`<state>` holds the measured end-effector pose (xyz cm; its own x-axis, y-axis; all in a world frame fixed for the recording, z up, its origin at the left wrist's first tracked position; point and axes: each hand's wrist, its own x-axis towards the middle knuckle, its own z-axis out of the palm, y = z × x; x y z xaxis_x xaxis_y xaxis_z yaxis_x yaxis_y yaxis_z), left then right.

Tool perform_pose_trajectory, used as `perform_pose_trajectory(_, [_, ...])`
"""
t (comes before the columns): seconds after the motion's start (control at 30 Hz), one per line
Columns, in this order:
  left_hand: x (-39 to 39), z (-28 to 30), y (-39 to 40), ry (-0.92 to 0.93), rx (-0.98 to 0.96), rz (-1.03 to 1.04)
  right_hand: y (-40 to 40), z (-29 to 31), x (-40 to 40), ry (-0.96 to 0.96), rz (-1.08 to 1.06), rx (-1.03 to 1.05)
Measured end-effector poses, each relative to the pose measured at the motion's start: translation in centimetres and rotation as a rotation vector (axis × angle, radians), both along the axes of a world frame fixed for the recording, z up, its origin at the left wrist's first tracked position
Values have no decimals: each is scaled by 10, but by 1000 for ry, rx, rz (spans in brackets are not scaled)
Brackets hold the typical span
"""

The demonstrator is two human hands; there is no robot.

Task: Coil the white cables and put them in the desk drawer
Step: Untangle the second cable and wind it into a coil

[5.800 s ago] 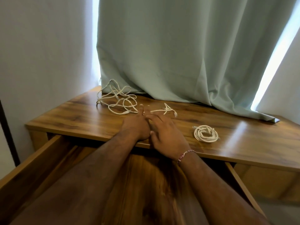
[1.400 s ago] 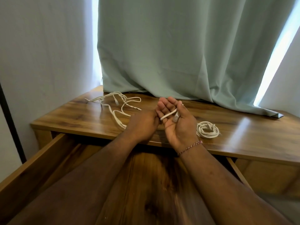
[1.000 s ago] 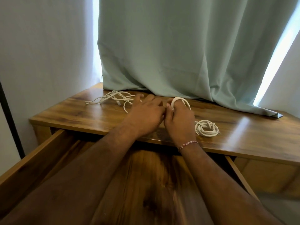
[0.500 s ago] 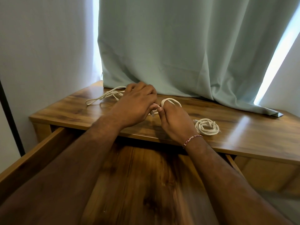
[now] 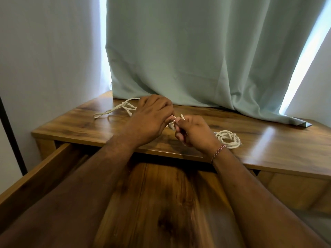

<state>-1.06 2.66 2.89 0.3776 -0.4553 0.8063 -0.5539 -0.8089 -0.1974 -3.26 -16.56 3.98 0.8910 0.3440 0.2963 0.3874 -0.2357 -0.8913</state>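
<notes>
Both hands (image 5: 152,119) (image 5: 194,133) grip cable (image 5: 171,124); drawer (image 5: 161,203) open.

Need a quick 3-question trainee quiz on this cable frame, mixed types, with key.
1. True or false: the finished coil already lies in the open drawer.
2. Multiple choice: the loose cable trails from the hands toward A) the person's left, B) the person's right, C) into the drawer.
3. Fill in: both the left hand and the right hand have a grip on the ____.

Key: 1 false, it rests on the desk top; 2 A; 3 cable.
</notes>
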Motion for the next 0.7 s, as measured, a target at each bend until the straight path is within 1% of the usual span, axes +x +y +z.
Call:
perform_pose_trajectory(0.07, [3, -6, 5, 46, -97, -6, -1, -1, -2, 242, 196, 270])
perform_pose_trajectory(0.13, [8, -14, 18, 109, -246, 17, 1, -1, -4, 400, 412, 495])
perform_pose_trajectory(0.2, [13, -25, 33, 173, -283, 115, 7, 0, -6, 476, 568, 675])
perform_pose_trajectory(0.27, [16, -32, 43, 272, -271, 240, 16, 3, -11, 473, 617, 803])
perform_pose_trajectory(0.33, [20, -33, 46, 335, -281, 333, 22, 9, -15, 414, 553, 941])
perform_pose_trajectory(0.37, [22, -33, 45, 356, -283, 338, 23, 11, -16, 379, 493, 1017])
perform_pose_trajectory(0.4, [22, -34, 43, 373, -277, 316, 22, 14, -16, 348, 428, 1080])
perform_pose_trajectory(0.47, [21, -33, 38, 383, -268, 236, 19, 15, -13, 322, 307, 1141])
perform_pose_trajectory(0.6, [12, -21, 18, 323, -248, 42, 17, 5, -4, 378, 102, 1095])
perform_pose_trajectory(0.7, [2, -6, -5, 279, -312, -106, 20, 1, -5, 399, 56, 1011])
